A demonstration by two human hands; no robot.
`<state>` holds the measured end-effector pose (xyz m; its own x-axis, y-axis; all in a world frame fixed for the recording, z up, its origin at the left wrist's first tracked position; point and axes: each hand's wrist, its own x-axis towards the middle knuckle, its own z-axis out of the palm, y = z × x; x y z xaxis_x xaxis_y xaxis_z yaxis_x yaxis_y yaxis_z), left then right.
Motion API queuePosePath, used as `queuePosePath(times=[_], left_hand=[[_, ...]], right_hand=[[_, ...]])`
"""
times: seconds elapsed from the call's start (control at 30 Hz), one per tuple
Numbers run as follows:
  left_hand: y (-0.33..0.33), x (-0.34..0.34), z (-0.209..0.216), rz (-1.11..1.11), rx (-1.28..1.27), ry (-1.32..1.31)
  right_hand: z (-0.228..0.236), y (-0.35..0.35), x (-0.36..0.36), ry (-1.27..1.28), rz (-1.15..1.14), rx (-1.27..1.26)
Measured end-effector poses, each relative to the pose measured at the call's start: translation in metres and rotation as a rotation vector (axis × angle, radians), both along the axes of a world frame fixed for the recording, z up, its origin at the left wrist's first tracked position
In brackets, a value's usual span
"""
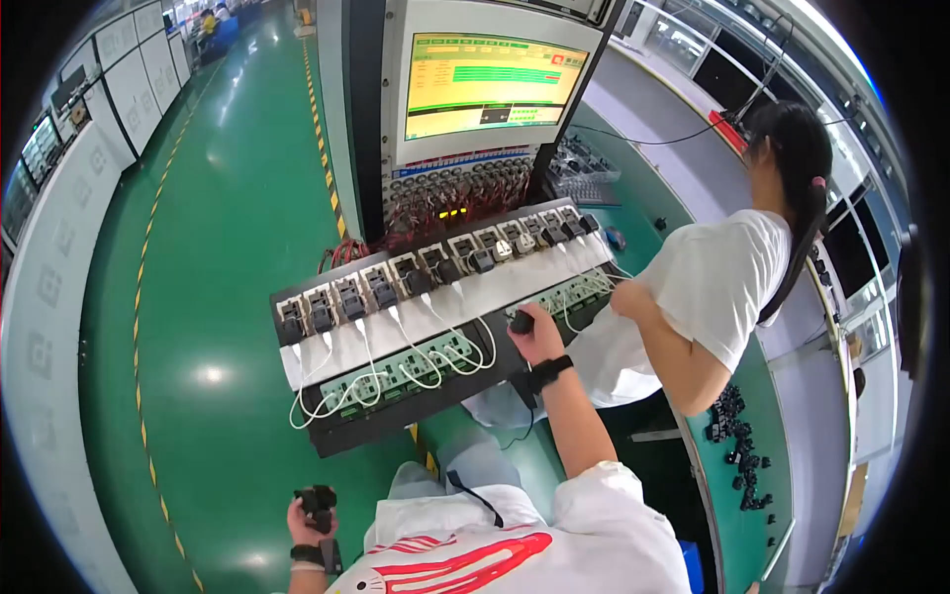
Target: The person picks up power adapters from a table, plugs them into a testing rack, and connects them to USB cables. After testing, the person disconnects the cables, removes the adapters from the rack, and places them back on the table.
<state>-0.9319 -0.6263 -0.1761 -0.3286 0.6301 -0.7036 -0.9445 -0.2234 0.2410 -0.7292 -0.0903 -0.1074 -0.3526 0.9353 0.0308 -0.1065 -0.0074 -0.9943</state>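
My left hand (309, 525), low at the left, is closed round a small bunch of black power adapters (317, 503). Out over the test bench, my right hand (539, 342) grips one black power adapter (522, 322) near the bench's front part. Beside it runs a row of green circuit boards (396, 374) with white cables looped into them. Behind lies a white strip (416, 315), then a row of sockets holding several black adapters (381, 287). Some adapters have a white cable running down to the boards.
A cabinet with a lit monitor (495, 84) and bundled wires (455, 193) stands behind the bench. Close on my right a co-worker (693, 287) in white reaches toward the bench's right end. More black adapters (737, 436) lie on a green side table (767, 465). Green floor (213, 327) stretches left.
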Motion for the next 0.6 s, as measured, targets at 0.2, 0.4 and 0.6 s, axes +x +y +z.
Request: queuePosePath(times=[0.2, 0.4, 0.6], left_hand=[[0.146, 0.017, 0.036, -0.106, 0.384, -0.009], [0.243, 0.041, 0.067, -0.262, 0.451, -0.04], [0.275, 0.039, 0.081, -0.167, 0.285, 0.004]], right_hand=[[-0.007, 0.047, -0.005, 0.348, -0.225, -0.667], [-0.02, 0.1, -0.011, 0.492, -0.204, -0.756], [0.007, 0.114, -0.04, -0.629, -0.32, 0.076]])
